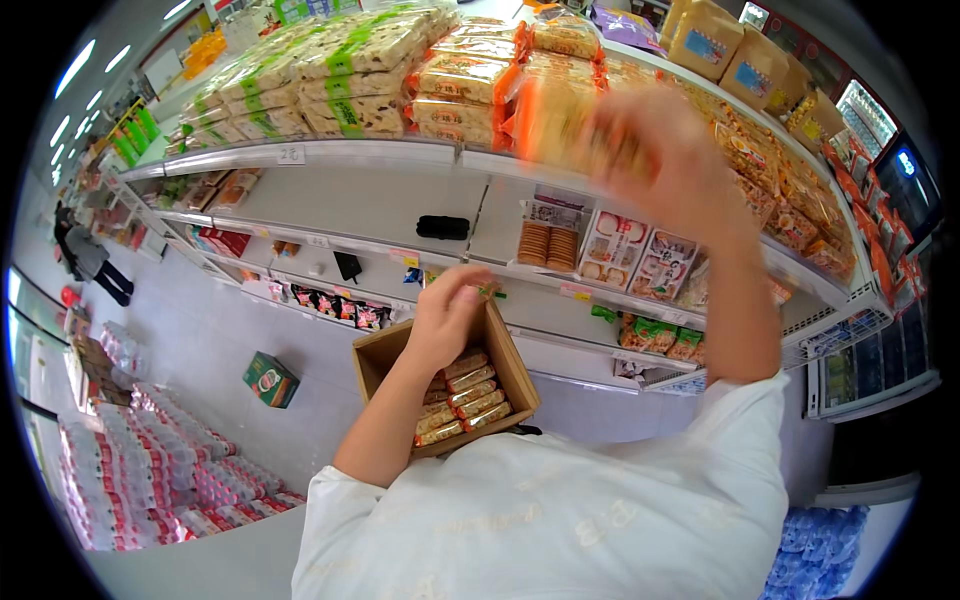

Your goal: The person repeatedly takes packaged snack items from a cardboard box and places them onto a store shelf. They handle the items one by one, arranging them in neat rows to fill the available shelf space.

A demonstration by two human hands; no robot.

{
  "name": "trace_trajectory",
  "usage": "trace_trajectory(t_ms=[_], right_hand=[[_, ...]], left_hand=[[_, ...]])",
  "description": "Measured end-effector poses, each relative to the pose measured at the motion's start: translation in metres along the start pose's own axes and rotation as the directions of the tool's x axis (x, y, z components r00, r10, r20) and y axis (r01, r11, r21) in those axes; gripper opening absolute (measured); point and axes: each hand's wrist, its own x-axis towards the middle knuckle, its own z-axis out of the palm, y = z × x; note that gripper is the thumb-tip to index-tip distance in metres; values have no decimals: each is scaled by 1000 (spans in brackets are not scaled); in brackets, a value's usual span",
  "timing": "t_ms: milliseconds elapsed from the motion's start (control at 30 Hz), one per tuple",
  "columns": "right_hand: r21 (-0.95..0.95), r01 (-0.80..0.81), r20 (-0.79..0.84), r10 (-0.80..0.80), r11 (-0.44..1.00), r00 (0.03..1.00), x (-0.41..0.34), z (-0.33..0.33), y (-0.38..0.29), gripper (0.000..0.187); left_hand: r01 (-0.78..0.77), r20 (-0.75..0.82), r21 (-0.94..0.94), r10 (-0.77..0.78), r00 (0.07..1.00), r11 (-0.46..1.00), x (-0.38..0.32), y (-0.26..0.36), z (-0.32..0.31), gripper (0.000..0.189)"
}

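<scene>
My right hand [652, 150], blurred by motion, is at the front of the top shelf. It grips a clear-wrapped snack package [551, 124] with an orange end, also blurred. Behind that package stand stacks of similar orange-ended packages [465, 79]. My left hand [446, 311] holds an open cardboard box [510, 349] at its far rim, close to my body. Inside the box, rows of wrapped snack packages [476, 394] lie side by side. My left forearm hides part of the box's interior.
Green-banded snack packs [352, 67] fill the top shelf's left. Lower shelves hold a black object [442, 226] and biscuit packs [547, 244]. A green carton [270, 379] stands on the floor near shrink-wrapped bottles [150, 465]. Another person [94, 251] stands far left.
</scene>
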Motion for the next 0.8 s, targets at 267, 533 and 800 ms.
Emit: trace_trajectory(t_ms=[267, 533, 800], right_hand=[[-191, -289, 366, 341, 938, 866, 88, 44, 178, 51], [-202, -267, 422, 330, 942, 844, 113, 108, 217, 50], [-201, -254, 456, 320, 946, 830, 111, 123, 227, 48]], left_hand=[[103, 18, 886, -254, 967, 453, -18, -107, 30, 57], [-55, 69, 946, -34, 997, 321, -34, -115, 30, 75], [-51, 71, 934, -46, 996, 354, -35, -113, 29, 77]])
